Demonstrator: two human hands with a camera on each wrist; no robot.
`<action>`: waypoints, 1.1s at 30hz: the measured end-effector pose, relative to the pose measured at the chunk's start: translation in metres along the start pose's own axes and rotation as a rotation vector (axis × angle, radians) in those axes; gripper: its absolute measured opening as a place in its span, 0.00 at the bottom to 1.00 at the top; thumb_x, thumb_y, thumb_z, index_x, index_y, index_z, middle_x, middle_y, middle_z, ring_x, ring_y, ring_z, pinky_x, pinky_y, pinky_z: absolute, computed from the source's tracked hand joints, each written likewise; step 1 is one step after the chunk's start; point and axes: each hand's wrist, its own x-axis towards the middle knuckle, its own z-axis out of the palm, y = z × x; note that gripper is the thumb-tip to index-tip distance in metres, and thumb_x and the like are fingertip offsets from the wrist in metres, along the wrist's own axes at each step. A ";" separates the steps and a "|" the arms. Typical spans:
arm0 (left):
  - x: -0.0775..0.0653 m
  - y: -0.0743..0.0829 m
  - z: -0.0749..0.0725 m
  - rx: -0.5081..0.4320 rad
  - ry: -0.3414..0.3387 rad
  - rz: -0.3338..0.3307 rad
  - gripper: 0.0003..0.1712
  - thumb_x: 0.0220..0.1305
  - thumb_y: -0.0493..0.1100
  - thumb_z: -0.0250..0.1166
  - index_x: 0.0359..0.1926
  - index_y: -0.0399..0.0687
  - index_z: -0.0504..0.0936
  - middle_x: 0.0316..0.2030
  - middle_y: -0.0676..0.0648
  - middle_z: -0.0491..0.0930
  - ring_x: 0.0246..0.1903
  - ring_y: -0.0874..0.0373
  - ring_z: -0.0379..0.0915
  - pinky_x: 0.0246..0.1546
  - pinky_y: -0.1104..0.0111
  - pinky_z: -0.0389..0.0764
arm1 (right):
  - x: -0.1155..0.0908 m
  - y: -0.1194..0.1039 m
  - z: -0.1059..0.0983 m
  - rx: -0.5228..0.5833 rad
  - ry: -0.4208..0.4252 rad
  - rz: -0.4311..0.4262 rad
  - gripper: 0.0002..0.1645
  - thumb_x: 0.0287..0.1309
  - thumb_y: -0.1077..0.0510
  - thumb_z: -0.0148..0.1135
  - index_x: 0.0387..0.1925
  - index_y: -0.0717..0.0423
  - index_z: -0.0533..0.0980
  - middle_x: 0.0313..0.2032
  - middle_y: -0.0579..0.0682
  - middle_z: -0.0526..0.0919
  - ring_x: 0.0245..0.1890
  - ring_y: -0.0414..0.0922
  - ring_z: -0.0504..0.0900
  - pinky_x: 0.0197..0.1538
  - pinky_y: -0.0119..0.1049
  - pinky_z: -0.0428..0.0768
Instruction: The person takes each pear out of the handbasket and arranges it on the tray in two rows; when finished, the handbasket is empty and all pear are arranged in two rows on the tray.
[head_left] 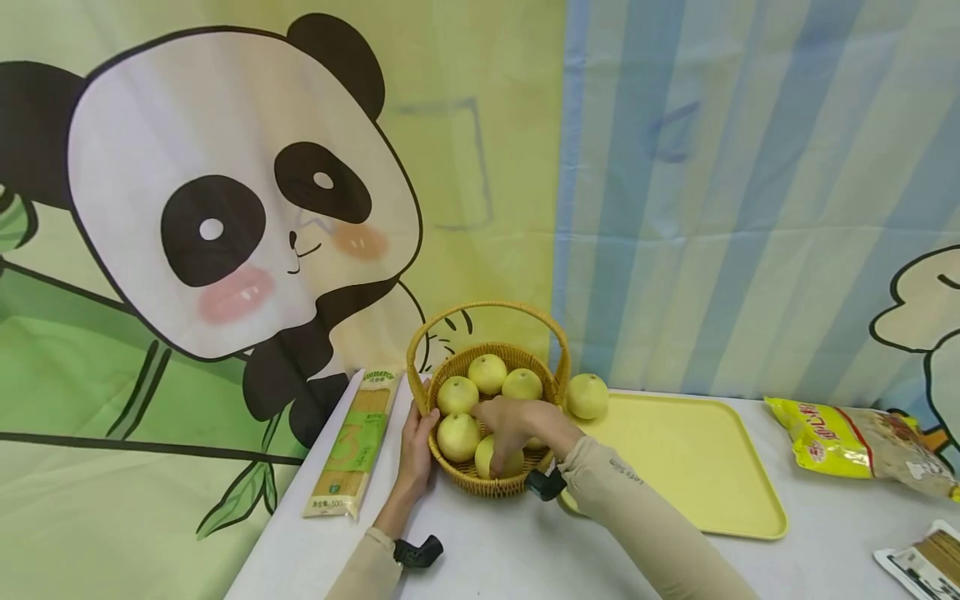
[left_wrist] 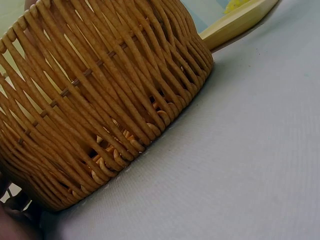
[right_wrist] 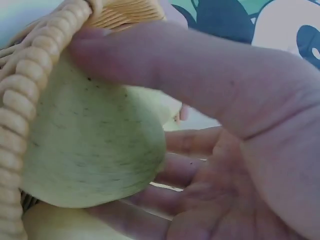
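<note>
A woven wicker basket (head_left: 498,487) with a tall arched handle stands on the white table, holding several round yellow-green fruits (head_left: 487,374). My left hand (head_left: 415,446) holds the basket's left side near the foot of its handle. In the left wrist view the woven wall of the basket (left_wrist: 100,85) fills much of the picture. Over the basket, my right hand (head_left: 517,419) reaches in among the fruits. Its thumb and fingers grip one speckled fruit (right_wrist: 95,135) beside the basket's rim (right_wrist: 22,100). The right hand partly hides the fruits at the basket's right.
Another yellow-green fruit (head_left: 587,396) sits at the basket's right, by a yellow tray (head_left: 690,458). Left of the basket lies a pack of noodles (head_left: 354,450). A yellow snack bag (head_left: 847,442) and a smaller packet (head_left: 930,558) lie far right. A printed curtain (head_left: 487,167) hangs behind.
</note>
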 end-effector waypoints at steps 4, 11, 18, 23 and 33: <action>0.000 -0.001 0.001 0.014 0.001 -0.001 0.35 0.83 0.47 0.49 0.85 0.60 0.54 0.84 0.50 0.54 0.84 0.52 0.45 0.84 0.53 0.46 | -0.004 0.009 -0.001 0.141 0.010 -0.043 0.60 0.40 0.56 0.90 0.75 0.53 0.69 0.59 0.52 0.85 0.58 0.45 0.83 0.60 0.38 0.84; -0.001 -0.003 0.002 0.020 0.000 0.012 0.35 0.83 0.45 0.49 0.85 0.53 0.54 0.83 0.48 0.56 0.84 0.51 0.47 0.84 0.52 0.47 | -0.009 0.033 -0.002 0.343 0.085 -0.173 0.42 0.36 0.60 0.90 0.56 0.50 0.78 0.51 0.47 0.86 0.53 0.43 0.84 0.58 0.41 0.83; -0.001 -0.004 0.003 0.021 0.003 0.011 0.35 0.83 0.45 0.50 0.85 0.53 0.55 0.83 0.47 0.56 0.84 0.50 0.47 0.84 0.50 0.46 | -0.014 0.052 -0.001 0.431 0.150 -0.318 0.30 0.39 0.59 0.87 0.49 0.47 0.86 0.47 0.40 0.90 0.51 0.41 0.86 0.60 0.47 0.84; -0.001 -0.003 0.003 0.028 0.000 0.005 0.35 0.83 0.46 0.49 0.85 0.54 0.55 0.84 0.49 0.56 0.83 0.51 0.47 0.84 0.52 0.47 | -0.019 0.059 -0.001 0.501 0.226 -0.377 0.31 0.41 0.59 0.85 0.52 0.47 0.87 0.50 0.42 0.91 0.53 0.44 0.85 0.58 0.46 0.83; 0.002 -0.005 -0.001 0.028 0.019 0.021 0.34 0.83 0.46 0.50 0.85 0.58 0.56 0.83 0.51 0.57 0.83 0.54 0.47 0.84 0.53 0.47 | -0.037 0.065 0.000 0.573 0.399 -0.450 0.36 0.44 0.55 0.86 0.58 0.54 0.85 0.55 0.45 0.89 0.57 0.49 0.86 0.57 0.47 0.87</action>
